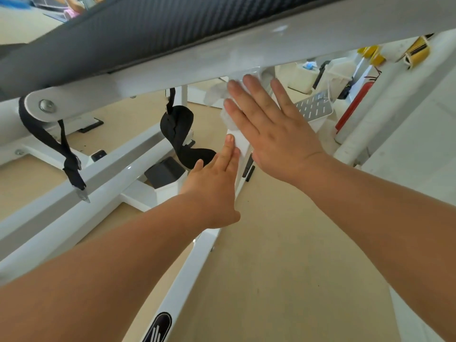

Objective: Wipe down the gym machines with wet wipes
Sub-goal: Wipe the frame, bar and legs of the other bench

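Observation:
A white steel gym machine with a dark padded bench (138, 33) fills the view; its white upright post (240, 144) rises to the frame beam (222, 62) under the pad. My right hand (269, 127) lies flat with straight fingers, pressing a white wet wipe (225, 114) against the top of that post. Part of the wipe sticks out past the fingertips. My left hand (214, 186) rests flat with straight fingers lower on the same post, touching its left side.
Black straps (66, 154) and a black pad (177, 129) hang under the bench. White floor rails (74, 193) cross the beige floor. A red fire extinguisher (355, 104), a perforated white footplate (313, 107) and a white pillar (394, 95) stand to the right.

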The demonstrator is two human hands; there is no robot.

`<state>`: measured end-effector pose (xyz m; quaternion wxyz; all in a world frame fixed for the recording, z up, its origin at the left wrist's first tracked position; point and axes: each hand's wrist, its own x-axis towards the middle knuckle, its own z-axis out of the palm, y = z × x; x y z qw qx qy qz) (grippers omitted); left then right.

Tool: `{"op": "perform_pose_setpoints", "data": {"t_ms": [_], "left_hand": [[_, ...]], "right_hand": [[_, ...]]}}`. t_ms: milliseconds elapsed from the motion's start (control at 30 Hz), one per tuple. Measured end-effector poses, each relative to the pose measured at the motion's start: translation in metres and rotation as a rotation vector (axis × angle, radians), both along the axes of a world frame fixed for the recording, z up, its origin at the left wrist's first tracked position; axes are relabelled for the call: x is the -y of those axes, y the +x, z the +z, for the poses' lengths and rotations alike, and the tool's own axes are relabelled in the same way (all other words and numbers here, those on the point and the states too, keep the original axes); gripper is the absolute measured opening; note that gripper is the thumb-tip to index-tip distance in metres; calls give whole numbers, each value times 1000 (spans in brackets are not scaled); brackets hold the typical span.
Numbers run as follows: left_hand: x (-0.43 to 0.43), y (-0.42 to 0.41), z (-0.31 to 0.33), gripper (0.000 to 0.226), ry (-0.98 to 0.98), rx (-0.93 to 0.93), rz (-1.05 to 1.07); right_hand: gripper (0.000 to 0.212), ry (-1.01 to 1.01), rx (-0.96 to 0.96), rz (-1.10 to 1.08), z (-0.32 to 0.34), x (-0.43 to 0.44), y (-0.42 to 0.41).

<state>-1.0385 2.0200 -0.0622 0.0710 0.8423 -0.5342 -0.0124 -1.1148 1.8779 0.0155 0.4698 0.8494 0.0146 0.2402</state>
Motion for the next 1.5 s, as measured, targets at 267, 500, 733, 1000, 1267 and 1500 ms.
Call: {"op": "perform_pose_setpoints", "data": {"t_ms": [267, 500, 733, 1000, 1267, 1500], "left_hand": [[-3, 3, 5, 132, 17, 22, -22], [-27, 5, 20, 105, -53, 141, 7], [-20, -10, 54, 86, -367, 543, -69], [-10, 0, 81, 77, -220, 631, -55], [-6, 3, 74, 81, -294, 640, -58], [-5, 1, 72, 82, -254, 630, -42]], "right_hand": [[75, 58, 23, 29, -18, 11, -17], [82, 845, 426, 9, -77, -31, -9], [77, 1964, 420, 271, -123, -43, 1], [93, 2073, 483, 377, -82, -45, 33], [98, 2323, 405, 36, -140, -41, 27], [93, 1892, 473, 356, -63, -43, 39]]}}
